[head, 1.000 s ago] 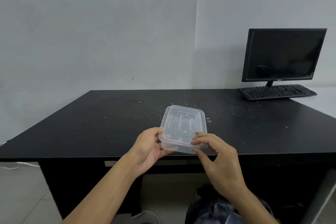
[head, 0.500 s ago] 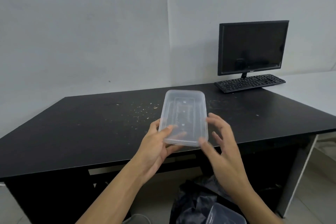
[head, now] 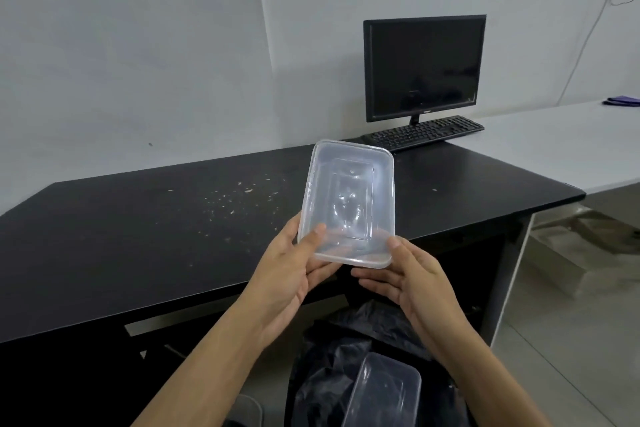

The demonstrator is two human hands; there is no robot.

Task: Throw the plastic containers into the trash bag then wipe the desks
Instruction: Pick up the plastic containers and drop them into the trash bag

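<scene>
Since half a second ago the clear rectangular plastic container (head: pixel 348 204) has tipped up so its open side faces the camera, and the right hand (head: pixel 412 274), then spread apart from it, has come in to its near right corner. As for progress, one similar clear plastic container (head: pixel 384 388) already lies in the crumpled black trash bag (head: pixel 332 350) on the floor directly below the hands, so the binning seems partly done; the held one is above the bag and not yet dropped. Wiping looks untouched: pale crumbs (head: pixel 235 198) are scattered over the black desk (head: pixel 104 253), and the adjoining white desk (head: pixel 554 146) is also left to do. The left hand (head: pixel 291 274) grips the container's near left edge, thumb on the inside, fingers curled beneath. The right hand sets its thumb against the corner with fingers stretched nearly straight underneath, more a support than a grip; whether those fingers touch the underside cannot be told
</scene>
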